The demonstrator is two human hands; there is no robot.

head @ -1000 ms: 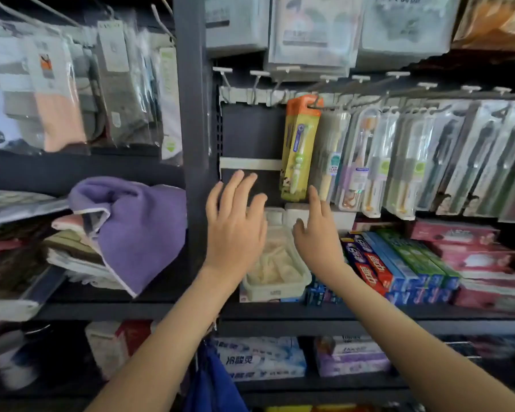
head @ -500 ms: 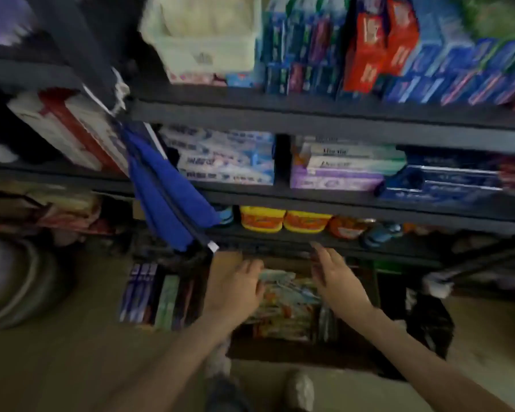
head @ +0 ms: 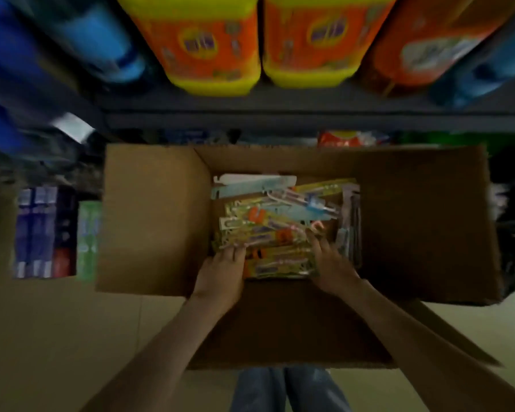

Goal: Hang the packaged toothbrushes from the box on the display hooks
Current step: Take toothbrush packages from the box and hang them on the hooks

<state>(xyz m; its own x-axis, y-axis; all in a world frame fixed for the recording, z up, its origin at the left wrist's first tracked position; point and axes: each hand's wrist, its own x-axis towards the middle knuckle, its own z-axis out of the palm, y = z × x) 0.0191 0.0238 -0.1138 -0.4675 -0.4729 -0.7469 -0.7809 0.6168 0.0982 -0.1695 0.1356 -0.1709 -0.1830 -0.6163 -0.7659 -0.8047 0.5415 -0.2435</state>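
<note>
1. Head view, looking straight down: we see a pale floor running under everything, with a dark shelf crossing the top of the frame.
2. An open cardboard box stands on the floor just in front of the shelf, its flaps folded outward on the left, the right and the near side.
3. On the shelf above the box we make out two yellow-and-orange jugs side by side, an orange jug to their right, and blurred blue bottles to their left.
4. Left of the box, purple cartons and a green carton lie side by side on the floor.
5. Blue jeans show at the bottom edge, below the near flap.
6. The packaged toothbrushes lie in a loose pile inside the box, mostly yellow packs with a few pale blue ones at the far side.
7. The left hand reaches into the box at the near left end of the pile. Its fingers touch a yellow pack, but with the blur we cannot tell whether they pinch it or only rest on it.
8. The right hand is at the near right end — its fingers lie fairly straight and spread on top of the packs.
</note>
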